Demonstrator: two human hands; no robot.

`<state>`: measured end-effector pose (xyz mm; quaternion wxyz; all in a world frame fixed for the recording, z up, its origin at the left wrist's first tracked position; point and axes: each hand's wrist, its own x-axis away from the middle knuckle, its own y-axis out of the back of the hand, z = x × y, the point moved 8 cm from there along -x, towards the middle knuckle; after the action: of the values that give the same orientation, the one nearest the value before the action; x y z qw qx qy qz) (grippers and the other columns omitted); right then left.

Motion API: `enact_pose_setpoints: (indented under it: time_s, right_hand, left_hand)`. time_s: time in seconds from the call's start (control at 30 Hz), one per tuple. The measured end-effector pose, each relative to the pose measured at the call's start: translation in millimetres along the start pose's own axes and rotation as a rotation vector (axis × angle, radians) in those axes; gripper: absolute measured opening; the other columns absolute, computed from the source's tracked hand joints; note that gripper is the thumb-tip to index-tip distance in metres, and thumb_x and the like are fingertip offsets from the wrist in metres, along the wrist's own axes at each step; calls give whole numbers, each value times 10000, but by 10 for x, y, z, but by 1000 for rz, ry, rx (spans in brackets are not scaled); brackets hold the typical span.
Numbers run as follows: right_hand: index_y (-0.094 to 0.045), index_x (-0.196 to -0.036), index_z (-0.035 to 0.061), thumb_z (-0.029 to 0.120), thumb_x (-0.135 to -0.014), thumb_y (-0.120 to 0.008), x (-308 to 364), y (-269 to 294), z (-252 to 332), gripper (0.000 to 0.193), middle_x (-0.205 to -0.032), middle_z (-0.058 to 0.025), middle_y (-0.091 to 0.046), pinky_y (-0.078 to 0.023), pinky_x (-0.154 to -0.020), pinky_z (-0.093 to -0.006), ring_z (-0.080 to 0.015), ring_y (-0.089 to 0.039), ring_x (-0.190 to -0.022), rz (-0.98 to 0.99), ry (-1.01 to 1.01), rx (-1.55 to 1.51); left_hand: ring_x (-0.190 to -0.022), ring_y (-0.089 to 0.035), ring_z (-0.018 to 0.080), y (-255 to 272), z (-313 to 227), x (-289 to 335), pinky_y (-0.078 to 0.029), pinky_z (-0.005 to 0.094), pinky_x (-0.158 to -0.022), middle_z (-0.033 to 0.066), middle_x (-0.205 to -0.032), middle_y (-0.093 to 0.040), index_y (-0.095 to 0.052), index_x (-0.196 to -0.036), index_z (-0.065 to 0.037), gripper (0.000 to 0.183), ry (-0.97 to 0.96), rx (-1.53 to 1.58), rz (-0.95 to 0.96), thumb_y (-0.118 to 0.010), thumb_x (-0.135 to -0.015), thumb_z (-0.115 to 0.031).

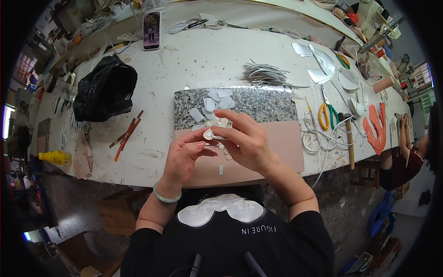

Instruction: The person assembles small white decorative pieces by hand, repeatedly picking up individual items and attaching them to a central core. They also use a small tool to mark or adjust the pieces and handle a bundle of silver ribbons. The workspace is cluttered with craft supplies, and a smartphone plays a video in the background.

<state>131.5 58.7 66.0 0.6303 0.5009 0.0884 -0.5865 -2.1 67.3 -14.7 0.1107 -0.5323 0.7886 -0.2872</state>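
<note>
Our black shirt (pixel 230 244) sits nearest. Over the pink board (pixel 281 147), our right hand (pixel 249 141) pinches a small white piece (pixel 208 134), one finger raised apart; our left hand's (pixel 181 159) fingertips meet it, though whether they clamp we cannot tell. An uneven pinch could crease it; a slip could lose it among the white scraps (pixel 208 104).

the held piece (pixel 208 134) looks smooth; the slab (pixel 272 106) is glossy, speckled stone; the bag (pixel 98 92), crinkled shiny plastic; the bangle (pixel 167 199), polished; the table (pixel 203 57), scuffed, matt.
</note>
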Motion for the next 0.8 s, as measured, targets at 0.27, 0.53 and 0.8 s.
enact_pose_setpoints:
  time_s: [0.27, 0.53, 0.8]
  right_hand:
    - [-652, -993, 43, 86, -644, -683, -43, 11, 185, 353, -987, -45, -635, -456, -523, -257, -143, -546, -652, 126, 308, 232]
    - [-630, -984, 57, 118, -711, -664, -130, -56, 188, 281, -917, -22, -583, -474, -572, -276, -161, -550, -780, 238, 218, 164]
    - [-638, -949, 66, 94, -647, -697, -134, -149, 109, 308, -904, -3, -599, -485, -542, -294, -170, -556, -774, 513, 199, 149]
  left_hand:
    - [-830, -651, 160, 132, -28, 58, -564, 276, -634, 94, -950, -678, -638, -1104, 30, 250, 52, -221, -92, -617, -888, -93]
    - [-720, -648, 127, 133, -123, 53, -558, 256, -591, 90, -855, -681, -667, -1027, 42, 183, -27, -293, -150, -621, -873, -47]
    - [-664, -622, 85, 83, -131, 46, -525, 213, -609, 64, -802, -671, -667, -1010, 61, 168, 14, -516, -98, -602, -890, -38]
